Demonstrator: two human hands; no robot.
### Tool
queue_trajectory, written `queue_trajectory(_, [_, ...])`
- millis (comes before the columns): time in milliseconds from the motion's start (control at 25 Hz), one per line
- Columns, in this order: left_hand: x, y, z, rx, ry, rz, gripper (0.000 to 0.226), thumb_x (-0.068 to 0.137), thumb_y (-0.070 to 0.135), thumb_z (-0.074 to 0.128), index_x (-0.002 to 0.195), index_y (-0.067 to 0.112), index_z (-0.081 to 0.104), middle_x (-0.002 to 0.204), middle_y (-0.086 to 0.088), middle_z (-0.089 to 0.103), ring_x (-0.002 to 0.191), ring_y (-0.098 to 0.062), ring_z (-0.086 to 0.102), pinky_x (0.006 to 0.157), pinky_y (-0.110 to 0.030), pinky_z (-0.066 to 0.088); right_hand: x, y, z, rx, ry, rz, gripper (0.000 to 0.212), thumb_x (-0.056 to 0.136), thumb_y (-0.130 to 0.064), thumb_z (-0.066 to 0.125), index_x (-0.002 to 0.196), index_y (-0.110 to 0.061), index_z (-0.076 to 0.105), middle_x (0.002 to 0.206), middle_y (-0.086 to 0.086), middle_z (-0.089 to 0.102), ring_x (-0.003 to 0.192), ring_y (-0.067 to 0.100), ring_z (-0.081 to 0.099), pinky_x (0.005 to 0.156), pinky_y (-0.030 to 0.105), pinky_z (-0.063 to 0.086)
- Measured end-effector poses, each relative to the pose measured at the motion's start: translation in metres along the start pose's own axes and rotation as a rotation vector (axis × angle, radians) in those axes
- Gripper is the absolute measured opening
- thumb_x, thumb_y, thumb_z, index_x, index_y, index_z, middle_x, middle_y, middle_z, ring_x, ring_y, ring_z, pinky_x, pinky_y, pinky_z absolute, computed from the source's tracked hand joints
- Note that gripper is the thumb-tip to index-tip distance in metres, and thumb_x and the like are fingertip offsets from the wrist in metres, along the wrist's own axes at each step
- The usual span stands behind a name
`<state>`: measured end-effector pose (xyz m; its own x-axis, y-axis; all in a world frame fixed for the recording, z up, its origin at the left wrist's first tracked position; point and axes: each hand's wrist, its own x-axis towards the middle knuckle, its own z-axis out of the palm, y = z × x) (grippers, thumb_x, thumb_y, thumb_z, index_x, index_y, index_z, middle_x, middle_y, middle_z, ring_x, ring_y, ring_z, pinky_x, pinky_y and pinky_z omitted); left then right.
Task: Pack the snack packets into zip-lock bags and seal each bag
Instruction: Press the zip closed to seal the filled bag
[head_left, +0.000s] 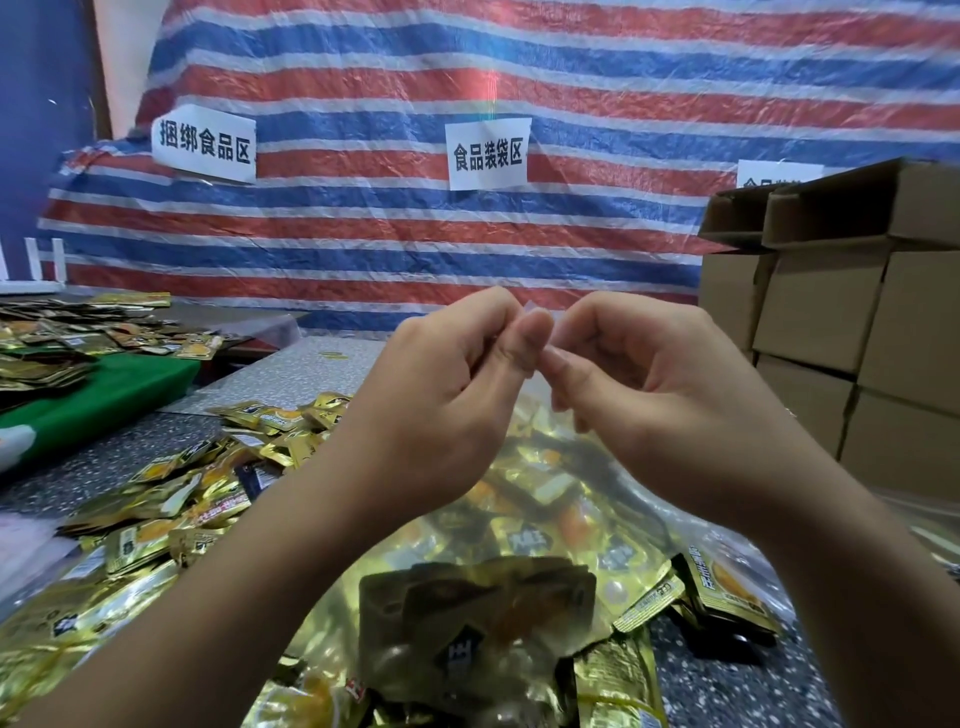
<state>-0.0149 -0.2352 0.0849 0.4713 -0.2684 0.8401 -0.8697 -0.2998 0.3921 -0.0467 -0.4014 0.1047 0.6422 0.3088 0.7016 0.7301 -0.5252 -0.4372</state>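
Hanging between both hands, a clear zip-lock bag (550, 499) holds gold snack packets (478, 613); left hand (447, 384) and right hand (639, 379) pinch its top edge.

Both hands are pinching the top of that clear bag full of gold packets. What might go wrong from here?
The left hand and right hand pinch the zip-lock bag at one spot only, so the rest of the seal may stay open. The bag hangs loaded with snack packets, so it might slip from the grip. Loose packets crowd the table below.
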Motion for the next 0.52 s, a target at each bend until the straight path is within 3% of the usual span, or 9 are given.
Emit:
queue_trajectory(320, [0.0009, -0.0032, 0.0006, -0.090, 0.007, -0.030, 0.035, 0.095, 0.040, 0.050, 0.082, 0.009, 0.059, 0.052, 0.005, 0.042, 0.044, -0.005, 0.034, 0.042, -0.023, 0.028, 0.0005, 0.0038, 0.0011, 0.055, 0.001, 0.030, 0.014, 0.095, -0.017, 0.062, 0.082, -0.015, 0.066, 0.068, 0.008, 0.065, 0.062, 0.030, 0.060, 0.059, 0.054, 0.050])
queue_trajectory(520, [0.0003, -0.0028, -0.0003, -0.094, 0.002, -0.015, 0.022, 0.097, 0.031, 0.049, 0.081, 0.018, 0.057, 0.051, 0.010, 0.042, 0.042, -0.004, 0.035, 0.042, -0.018, 0.027, 0.0017, 0.0044, -0.0016, 0.058, 0.006, 0.036, 0.014, 0.095, -0.016, 0.062, 0.082, -0.017, 0.067, 0.067, 0.002, 0.066, 0.060, 0.025, 0.061, 0.059, 0.053, 0.051])
